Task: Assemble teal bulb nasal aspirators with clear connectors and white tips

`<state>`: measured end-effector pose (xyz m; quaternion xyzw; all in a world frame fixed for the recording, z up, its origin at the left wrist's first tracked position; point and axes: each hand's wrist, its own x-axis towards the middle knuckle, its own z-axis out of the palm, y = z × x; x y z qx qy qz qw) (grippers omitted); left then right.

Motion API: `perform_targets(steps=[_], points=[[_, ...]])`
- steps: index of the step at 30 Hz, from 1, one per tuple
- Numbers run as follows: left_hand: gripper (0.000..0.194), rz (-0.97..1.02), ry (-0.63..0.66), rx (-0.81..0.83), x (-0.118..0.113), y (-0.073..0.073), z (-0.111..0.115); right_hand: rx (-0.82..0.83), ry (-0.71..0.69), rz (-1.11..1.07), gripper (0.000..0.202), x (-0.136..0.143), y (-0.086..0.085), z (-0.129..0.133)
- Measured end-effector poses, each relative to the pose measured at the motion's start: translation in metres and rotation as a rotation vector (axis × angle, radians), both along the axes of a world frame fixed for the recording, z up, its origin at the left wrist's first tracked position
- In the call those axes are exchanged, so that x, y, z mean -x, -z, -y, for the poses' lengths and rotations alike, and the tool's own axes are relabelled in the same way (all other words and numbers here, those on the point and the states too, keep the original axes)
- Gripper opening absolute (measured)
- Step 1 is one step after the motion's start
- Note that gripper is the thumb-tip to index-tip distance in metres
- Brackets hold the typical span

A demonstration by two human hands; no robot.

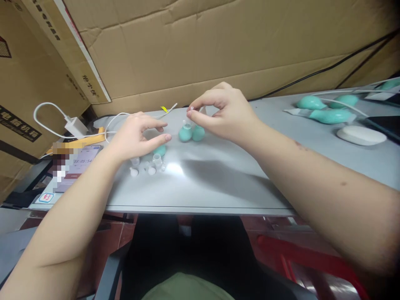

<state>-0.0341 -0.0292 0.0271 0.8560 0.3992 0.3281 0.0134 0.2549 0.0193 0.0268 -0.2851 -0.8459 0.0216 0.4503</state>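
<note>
On grey table (pixel 218 183): phone (pixel 81 163) reads "03:05:54" (partly blurred); cardboard box (pixel 18 121) print unreadable.

Desk (pixel 218 183) spans mid frame. Ctr: two bulbs (pixel 191 133) side by side, under right hand (pixel 223 112). Just left: left hand (pixel 137 135) over a third bulb (pixel 160 150), small caps (pixel 146 166) in front. Charger (pixel 75 126) & phone (pixel 79 164) far left; more bulbs (pixel 325 109) upper right; cardboard (pixel 218 46) behind.
</note>
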Motion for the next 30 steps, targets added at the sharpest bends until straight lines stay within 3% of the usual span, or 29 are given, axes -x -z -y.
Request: perform_targets(steps=[5, 9, 12, 16, 20, 22, 25, 28, 30], points=[[0.041, -0.059, 0.006, 0.067, 0.006, -0.006, 0.001, -0.008, -0.085, 0.164, 0.027, 0.003, -0.003, -0.038], [0.043, -0.085, -0.001, 0.047, 0.01, -0.009, 0.002, 0.027, -0.044, 0.234, 0.028, 0.002, -0.003, -0.048], [0.044, -0.086, 0.016, 0.026, 0.01, -0.011, 0.005, -0.043, 0.019, 0.186, 0.023, 0.001, 0.001, -0.037], [0.04, -0.073, 0.058, 0.013, 0.009, -0.013, 0.009, -0.157, 0.087, 0.151, 0.037, 0.001, 0.008, -0.013], [0.035, -0.06, 0.084, -0.006, 0.009, -0.016, 0.013, -0.325, 0.083, 0.098, 0.032, 0.007, 0.011, 0.01], [0.032, -0.058, 0.092, 0.012, 0.011, -0.02, 0.016, -0.387, 0.023, 0.093, 0.031, 0.014, 0.011, 0.019], [0.027, -0.044, 0.106, 0.099, 0.017, -0.029, 0.022, -0.313, -0.147, 0.302, 0.023, 0.024, 0.012, 0.031], [0.026, -0.109, 0.122, 0.235, 0.024, -0.039, 0.027, -0.238, -0.345, 0.505, 0.028, 0.031, 0.017, 0.038], [0.027, -0.171, 0.11, 0.324, 0.027, -0.043, 0.029, -0.186, -0.402, 0.568, 0.031, 0.032, 0.022, 0.039]])
